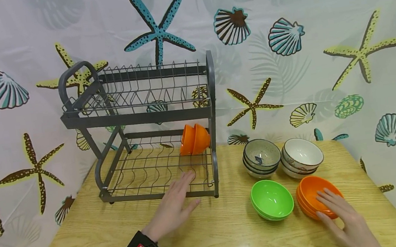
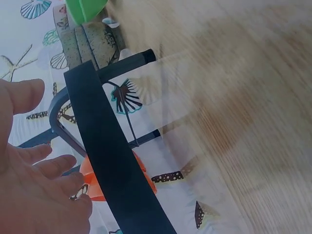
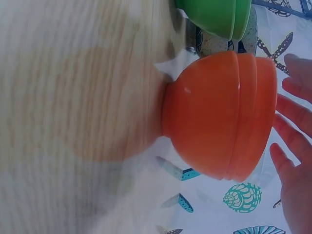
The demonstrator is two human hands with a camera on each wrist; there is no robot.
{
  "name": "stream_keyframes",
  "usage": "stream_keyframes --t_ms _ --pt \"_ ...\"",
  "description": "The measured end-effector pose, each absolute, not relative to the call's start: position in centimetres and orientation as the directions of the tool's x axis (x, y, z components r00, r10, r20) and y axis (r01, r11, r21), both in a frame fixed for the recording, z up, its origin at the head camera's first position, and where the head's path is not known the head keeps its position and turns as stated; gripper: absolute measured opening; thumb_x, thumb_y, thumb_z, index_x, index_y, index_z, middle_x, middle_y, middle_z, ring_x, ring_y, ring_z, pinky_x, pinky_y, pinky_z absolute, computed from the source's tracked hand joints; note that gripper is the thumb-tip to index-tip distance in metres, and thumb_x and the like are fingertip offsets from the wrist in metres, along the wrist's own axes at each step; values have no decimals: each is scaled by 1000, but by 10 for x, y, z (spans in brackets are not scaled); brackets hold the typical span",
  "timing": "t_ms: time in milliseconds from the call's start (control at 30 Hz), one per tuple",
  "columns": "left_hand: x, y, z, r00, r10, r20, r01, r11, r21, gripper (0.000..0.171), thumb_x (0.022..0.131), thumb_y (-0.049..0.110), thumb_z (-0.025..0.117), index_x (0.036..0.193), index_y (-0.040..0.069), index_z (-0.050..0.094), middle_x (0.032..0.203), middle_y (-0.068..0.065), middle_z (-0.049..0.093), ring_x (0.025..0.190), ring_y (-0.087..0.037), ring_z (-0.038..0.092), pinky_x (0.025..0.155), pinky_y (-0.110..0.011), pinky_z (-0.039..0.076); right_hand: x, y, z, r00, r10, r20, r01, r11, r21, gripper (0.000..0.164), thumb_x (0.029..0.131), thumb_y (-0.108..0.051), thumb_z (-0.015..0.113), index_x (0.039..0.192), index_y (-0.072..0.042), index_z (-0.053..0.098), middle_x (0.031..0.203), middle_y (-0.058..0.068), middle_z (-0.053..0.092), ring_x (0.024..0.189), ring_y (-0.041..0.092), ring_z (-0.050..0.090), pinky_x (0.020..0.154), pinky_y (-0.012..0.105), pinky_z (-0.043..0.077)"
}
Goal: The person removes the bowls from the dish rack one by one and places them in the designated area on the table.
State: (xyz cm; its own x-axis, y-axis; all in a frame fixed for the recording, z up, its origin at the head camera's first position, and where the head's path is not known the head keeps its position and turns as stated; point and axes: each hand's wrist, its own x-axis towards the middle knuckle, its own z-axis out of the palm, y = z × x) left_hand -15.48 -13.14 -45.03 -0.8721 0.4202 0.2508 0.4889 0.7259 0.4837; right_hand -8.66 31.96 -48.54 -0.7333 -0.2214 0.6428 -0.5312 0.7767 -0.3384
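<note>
My left hand (image 1: 173, 207), fingers extended and thumb apart, is at the front rail of the grey dish rack (image 1: 162, 194) and holds nothing. Two orange bowls (image 1: 194, 139) stand tilted on edge at the right end of the rack's lower tier, beyond those fingertips. On the right, my right hand (image 1: 348, 220) hovers with loosely bent fingers at the rim of a stack of orange bowls (image 1: 313, 187). Seen from the right wrist, that stack (image 3: 214, 112) sits upright on the table, its nested rims beside the fingers (image 3: 292, 131).
Left of the orange stack is a stack of green bowls (image 1: 272, 199). Behind them stand stacked grey speckled bowls (image 1: 262, 154) and white patterned bowls (image 1: 302, 154). The rack's upper wire tier (image 1: 139, 97) overhangs the lower one. A printed curtain (image 1: 253, 1) hangs behind the wooden table (image 1: 212, 241).
</note>
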Motion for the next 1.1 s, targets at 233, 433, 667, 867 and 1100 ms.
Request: stream_keyframes --t_ms 233,433,667,867,1100 --pt "-168 -134 -445 -900 347 264 436 696 570 70 100 30 63 159 10 30 165 -16 31 154 -37 27 123 -63 24 -88 309 -481 -707 -253 661 -575 750 -328 55 73 5 81 126 -1 69 142 0 62 147 -6 33 122 9 19" --pt "-182 -138 -441 -912 318 260 411 694 591 70 101 29 62 158 6 29 164 -20 29 152 -41 28 124 -63 22 -91 300 -477 -688 -278 670 -605 731 -317 57 70 6 82 125 0 69 144 -6 58 147 -3 35 122 9 21" --pt "-200 -142 -431 -930 288 229 367 679 636 69 102 29 60 159 7 27 164 -21 29 151 -42 29 124 -64 21 -94 291 -475 -654 -312 689 -652 694 -305 50 77 -2 81 126 -1 69 144 -4 60 148 2 38 124 13 22" --pt "-213 -144 -427 -942 263 209 333 653 680 69 102 26 59 158 3 27 163 -20 32 149 -44 32 122 -65 26 -91 283 -470 -695 -313 648 -616 725 -309 60 72 6 80 129 -5 68 148 -8 54 148 -2 34 123 10 19" --pt "-226 -143 -425 -957 252 141 269 599 754 69 104 28 56 160 5 22 163 -21 32 150 -42 31 121 -63 29 -89 276 -469 -693 -326 643 -630 707 -321 60 73 5 81 131 -5 67 148 -7 55 148 -1 35 123 11 20"
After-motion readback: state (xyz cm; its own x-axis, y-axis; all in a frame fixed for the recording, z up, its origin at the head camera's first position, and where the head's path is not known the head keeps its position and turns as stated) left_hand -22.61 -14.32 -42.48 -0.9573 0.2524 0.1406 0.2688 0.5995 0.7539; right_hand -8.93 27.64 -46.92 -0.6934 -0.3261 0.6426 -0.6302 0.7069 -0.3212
